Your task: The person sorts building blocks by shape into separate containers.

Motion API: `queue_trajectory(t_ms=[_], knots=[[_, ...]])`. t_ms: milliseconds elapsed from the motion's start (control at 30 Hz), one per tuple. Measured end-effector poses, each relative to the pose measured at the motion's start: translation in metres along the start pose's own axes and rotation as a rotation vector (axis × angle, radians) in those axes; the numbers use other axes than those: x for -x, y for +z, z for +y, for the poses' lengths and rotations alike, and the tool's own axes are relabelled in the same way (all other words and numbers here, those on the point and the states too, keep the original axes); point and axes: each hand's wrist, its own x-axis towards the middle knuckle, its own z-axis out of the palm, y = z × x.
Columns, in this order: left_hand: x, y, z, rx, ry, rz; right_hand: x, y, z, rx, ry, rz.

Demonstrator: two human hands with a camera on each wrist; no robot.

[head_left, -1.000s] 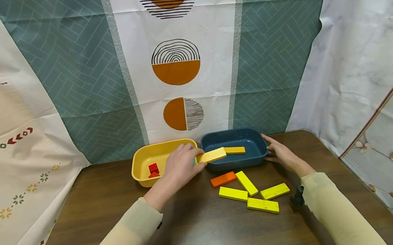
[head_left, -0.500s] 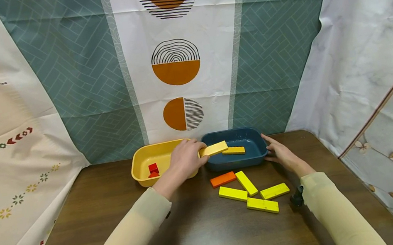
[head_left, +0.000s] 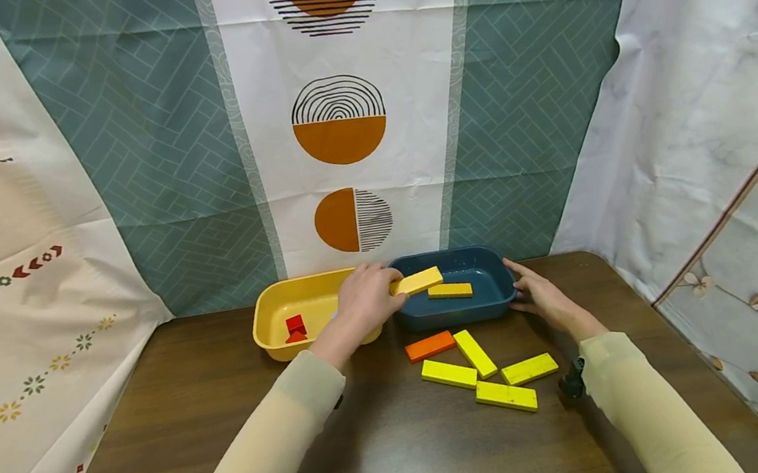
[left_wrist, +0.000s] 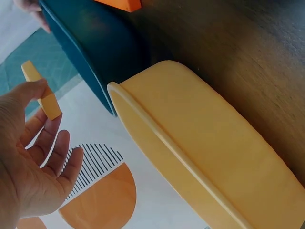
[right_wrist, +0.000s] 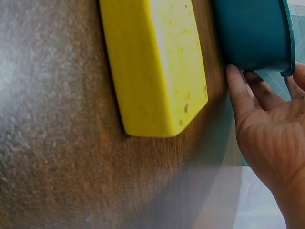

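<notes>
My left hand (head_left: 362, 301) pinches a yellow rectangular block (head_left: 420, 281) between thumb and fingertips. It holds the block over the left end of a dark blue bin (head_left: 459, 316). The left wrist view shows the same block (left_wrist: 49, 102) by the thumb, with the other fingers loosely bent. Inside the blue bin lies another yellow block (head_left: 450, 292). At that bin's right end my right hand (head_left: 549, 299) rests its fingertips against the outside wall, the fingers fairly straight. Beneath the left forearm side stands a yellow bin (head_left: 286, 352) holding red blocks (head_left: 295, 326).
On the brown table (head_left: 194, 424), in front of the blue bin, lie an orange block (head_left: 431, 346) and several bright yellow blocks (head_left: 506, 395). A patterned cloth (head_left: 355, 223) hangs right behind the bins. A bit of light blue shows inside the yellow bin, mostly hidden by the left hand.
My left hand has moved right and slightly up with the yellow block, from the gap between the bins to over the blue bin's left end. The right hand has stayed in place.
</notes>
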Motion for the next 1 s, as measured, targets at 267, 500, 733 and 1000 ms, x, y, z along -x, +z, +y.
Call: queue_trajectory(t_ms=[267, 500, 733, 1000], knots=[[-0.008, 0.006, 0.002, -0.035, -0.016, -0.026, -0.001, 0.000, -0.001, -0.023, 0.009, 0.004], [-0.011, 0.013, 0.009, -0.029, -0.032, -0.038, -0.002, 0.001, 0.002, -0.032, 0.005, 0.010], [-0.015, 0.023, 0.014, -0.041, -0.039, -0.045, -0.002, 0.002, 0.000, -0.059, 0.021, 0.017], [-0.017, 0.027, 0.018, -0.026, -0.027, -0.046, -0.002, 0.002, 0.000, -0.041, 0.015, 0.020]])
